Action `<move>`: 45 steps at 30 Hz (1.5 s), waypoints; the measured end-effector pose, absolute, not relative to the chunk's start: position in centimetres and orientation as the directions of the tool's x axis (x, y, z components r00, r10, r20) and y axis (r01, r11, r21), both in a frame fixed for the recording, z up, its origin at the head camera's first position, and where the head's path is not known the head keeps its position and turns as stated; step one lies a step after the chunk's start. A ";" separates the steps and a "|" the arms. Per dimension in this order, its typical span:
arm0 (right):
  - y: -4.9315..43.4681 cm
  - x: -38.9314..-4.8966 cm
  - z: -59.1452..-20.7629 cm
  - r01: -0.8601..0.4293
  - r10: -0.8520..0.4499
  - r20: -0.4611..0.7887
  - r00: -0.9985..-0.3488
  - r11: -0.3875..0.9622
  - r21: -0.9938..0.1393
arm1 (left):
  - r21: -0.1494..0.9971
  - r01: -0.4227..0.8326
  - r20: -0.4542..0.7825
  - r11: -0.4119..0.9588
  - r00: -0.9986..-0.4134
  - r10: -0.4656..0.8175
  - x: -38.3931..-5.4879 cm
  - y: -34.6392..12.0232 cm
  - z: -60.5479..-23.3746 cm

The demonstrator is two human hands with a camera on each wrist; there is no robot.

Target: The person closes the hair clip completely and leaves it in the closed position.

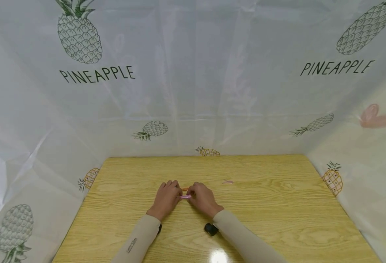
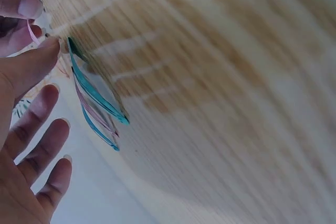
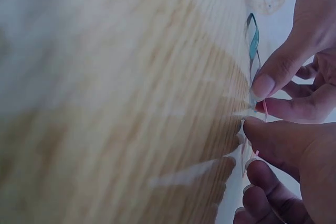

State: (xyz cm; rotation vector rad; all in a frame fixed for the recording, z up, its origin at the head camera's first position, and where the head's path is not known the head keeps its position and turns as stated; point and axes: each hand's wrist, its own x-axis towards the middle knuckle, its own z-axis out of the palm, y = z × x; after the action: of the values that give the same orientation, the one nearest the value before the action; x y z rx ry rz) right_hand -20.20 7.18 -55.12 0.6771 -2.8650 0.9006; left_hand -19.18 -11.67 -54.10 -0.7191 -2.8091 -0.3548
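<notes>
In the head view my left hand (image 1: 167, 199) and right hand (image 1: 203, 199) meet low over the wooden table, their fingertips pinching a thin, shiny pink strip (image 1: 185, 196). Just beyond it an orange strip (image 1: 184, 189) shows between the hands. The left wrist view has the pink strip (image 2: 32, 32) running from the right hand's fingertips to the left hand's, while the left hand's other fingers (image 2: 44, 142) spread apart. Thin teal loops (image 2: 97, 90) with a pinkish one among them appear near the hands. A teal loop (image 3: 254, 40) also shows in the right wrist view.
A small pink piece (image 1: 228, 181) lies on the table (image 1: 272, 212), right of the hands. White sheeting (image 1: 206, 91) printed with pineapples hangs behind and at both sides of the table. A dark device (image 1: 211, 229) sits at the right wrist.
</notes>
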 end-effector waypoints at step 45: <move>9.6 -20.0 -54.3 -0.381 -0.331 0.197 -0.923 0.708 -0.595 | 0.194 0.483 0.344 0.854 -0.849 0.401 -18.3 -9.4 -53.1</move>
State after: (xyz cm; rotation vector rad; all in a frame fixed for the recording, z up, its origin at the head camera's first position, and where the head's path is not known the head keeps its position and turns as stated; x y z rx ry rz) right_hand -20.02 9.58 -54.28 0.5913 -2.8331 1.0120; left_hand -18.26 -9.43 -53.07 -0.6682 -2.7376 -0.3961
